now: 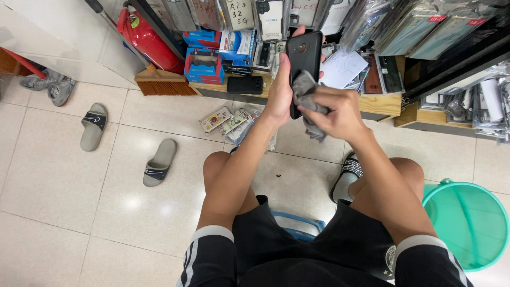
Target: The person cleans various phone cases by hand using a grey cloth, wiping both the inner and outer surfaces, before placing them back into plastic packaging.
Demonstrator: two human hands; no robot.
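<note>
Knees up front, left hand [280, 93] grips black phone [303, 58] upright, right hand [337, 111] pinches grey cloth [307, 98] on it. Rub too hard, phone prob slips onto tile floor [64, 180].

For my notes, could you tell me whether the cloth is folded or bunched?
Bunched: the grey cloth is crumpled in the right hand.

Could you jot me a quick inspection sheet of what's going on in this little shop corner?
Surface: pale tiled floor, glossy.
Job's things: black phone case held upright; grey cloth pressed on it.
Clutter: two grey slides, packets on floor, broom.
Hands: left hand grips the case; right hand holds the cloth.
Cables: nothing seen.
Surroundings: red fire extinguisher, green bucket, shelves of packaged cases.
</note>
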